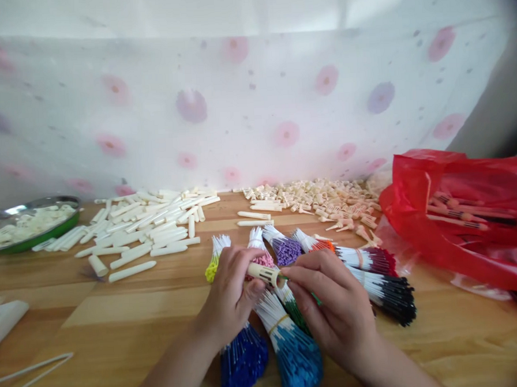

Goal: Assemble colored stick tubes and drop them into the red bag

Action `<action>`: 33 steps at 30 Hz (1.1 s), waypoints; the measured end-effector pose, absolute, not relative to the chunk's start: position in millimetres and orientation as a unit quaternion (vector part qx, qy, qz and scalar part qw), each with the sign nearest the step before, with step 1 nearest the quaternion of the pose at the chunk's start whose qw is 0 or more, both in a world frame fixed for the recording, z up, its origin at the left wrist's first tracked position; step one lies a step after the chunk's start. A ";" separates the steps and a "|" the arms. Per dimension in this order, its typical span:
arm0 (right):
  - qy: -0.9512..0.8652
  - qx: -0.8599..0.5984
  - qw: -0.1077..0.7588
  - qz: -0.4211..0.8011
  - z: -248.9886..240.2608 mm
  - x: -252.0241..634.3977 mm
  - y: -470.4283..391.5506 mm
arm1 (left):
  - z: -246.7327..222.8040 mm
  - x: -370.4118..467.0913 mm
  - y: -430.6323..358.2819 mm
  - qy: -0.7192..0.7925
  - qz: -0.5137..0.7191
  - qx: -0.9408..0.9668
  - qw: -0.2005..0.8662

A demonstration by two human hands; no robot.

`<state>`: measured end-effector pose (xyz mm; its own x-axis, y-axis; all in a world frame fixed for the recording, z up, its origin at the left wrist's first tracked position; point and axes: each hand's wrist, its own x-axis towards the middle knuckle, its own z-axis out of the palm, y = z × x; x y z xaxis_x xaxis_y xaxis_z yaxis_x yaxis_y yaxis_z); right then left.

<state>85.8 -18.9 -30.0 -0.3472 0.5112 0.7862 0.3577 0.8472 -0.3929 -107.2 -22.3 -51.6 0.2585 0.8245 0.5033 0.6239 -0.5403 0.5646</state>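
My left hand [233,293] is closed round a short cream tube [265,274] with dark slots, its open end turned right. At that end, my right hand [327,302] pinches a thin green piece [285,277], mostly hidden by the fingers. Beneath and around both hands lie bundles of white sticks with coloured ends: dark blue [243,362], light blue [297,359], black [394,299], dark red [381,260], purple [286,250] and yellow [213,268]. Pink, orange and green bundles are partly covered.
Long cream tubes [156,222] are heaped at the back left, beside a green-rimmed tray [39,237]. Small cream parts [319,199] pile up at the back right. A red bag [468,228] stands right; a white cable [34,370] lies left.
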 end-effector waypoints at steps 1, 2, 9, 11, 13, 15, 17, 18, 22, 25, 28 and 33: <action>-0.819 -0.266 0.504 0.066 -30.7 85.7 -17.6 | -52.6 -107.3 -21.7 0.466 0.397 0.781 0.121; -0.819 -0.266 0.505 0.054 -31.0 85.5 -16.7 | -53.8 -107.3 -21.1 0.469 0.398 0.780 0.116; -0.811 -0.270 0.517 0.050 -30.4 83.4 -14.7 | -58.1 -103.8 -21.6 0.469 0.417 0.773 0.095; -0.806 -0.278 0.516 0.085 -30.5 83.6 -13.6 | -56.7 -102.1 -22.8 0.471 0.418 0.772 0.089; -0.799 -0.284 0.515 0.124 -30.7 83.9 -12.8 | -55.2 -100.5 -24.0 0.479 0.414 0.771 0.069; -0.793 -0.291 0.512 0.158 -31.0 83.9 -13.1 | -54.4 -99.6 -25.1 0.489 0.407 0.771 0.037; -0.783 -0.301 0.510 0.192 -31.3 82.8 -14.5 | -54.4 -99.4 -25.9 0.497 0.403 0.769 0.007; -0.774 -0.308 0.511 0.210 -31.5 81.8 -15.5 | -54.6 -99.6 -26.1 0.500 0.401 0.767 -0.006; -0.726 -0.332 0.532 0.281 -33.0 76.4 -18.0 | -55.6 -101.6 -25.2 0.510 0.394 0.763 -0.050; -0.690 -0.334 0.543 0.344 -35.3 73.6 -19.0 | -56.2 -103.4 -23.9 0.515 0.393 0.757 -0.084; -0.631 -0.300 0.554 0.453 -39.5 72.1 -19.5 | -57.6 -104.4 -22.8 0.518 0.393 0.753 -0.102; -0.580 -0.271 0.541 0.546 -45.3 78.0 -10.7 | -59.7 -106.6 -18.5 0.526 0.397 0.750 -0.053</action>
